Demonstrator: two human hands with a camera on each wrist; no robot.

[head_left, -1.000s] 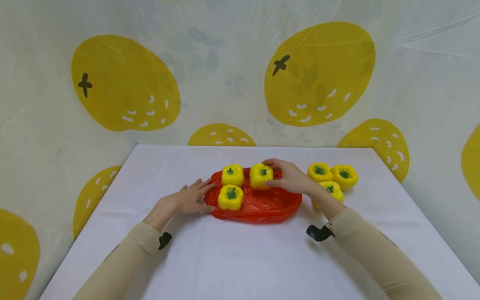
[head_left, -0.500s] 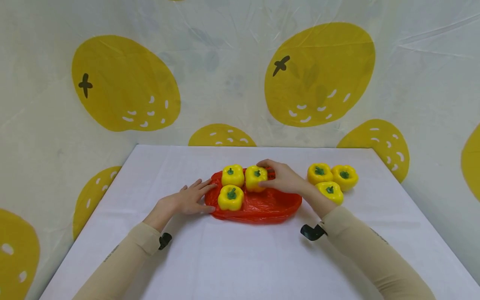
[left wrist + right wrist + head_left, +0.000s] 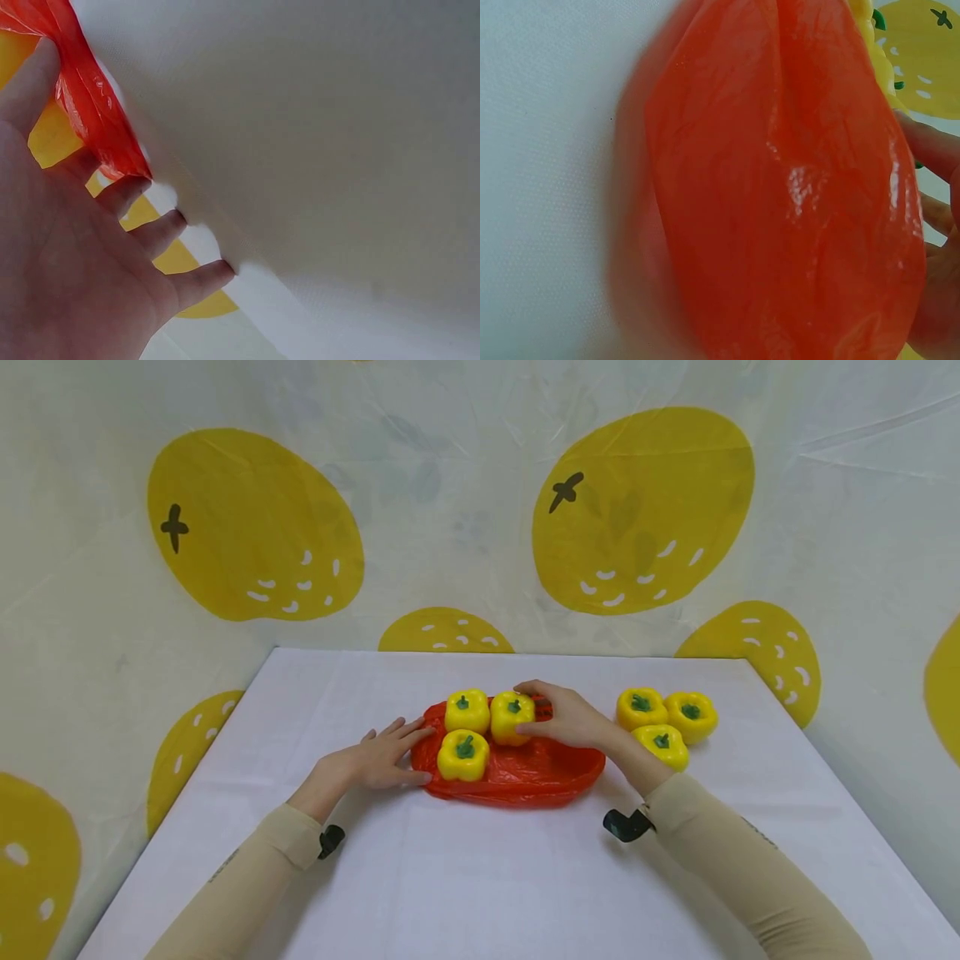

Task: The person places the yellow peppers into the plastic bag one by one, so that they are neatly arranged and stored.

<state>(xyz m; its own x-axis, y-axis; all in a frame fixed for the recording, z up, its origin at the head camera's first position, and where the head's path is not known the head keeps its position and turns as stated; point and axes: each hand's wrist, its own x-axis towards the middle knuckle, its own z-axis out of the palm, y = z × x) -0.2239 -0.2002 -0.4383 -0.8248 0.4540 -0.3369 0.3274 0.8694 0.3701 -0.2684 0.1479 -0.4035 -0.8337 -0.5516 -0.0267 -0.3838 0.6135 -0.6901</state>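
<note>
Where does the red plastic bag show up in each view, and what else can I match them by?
Head: red plastic bag near the centre, below mid-height.
Left wrist: red plastic bag in the upper left.
Right wrist: red plastic bag across the middle, top to bottom.
Shared landmark: the white tabletop.

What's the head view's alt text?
A person's right hand grips a yellow bell pepper on a red plastic bag, beside two more peppers. The left hand touches the bag's left edge; three other peppers sit to the bag's right on a white tabletop.
</note>
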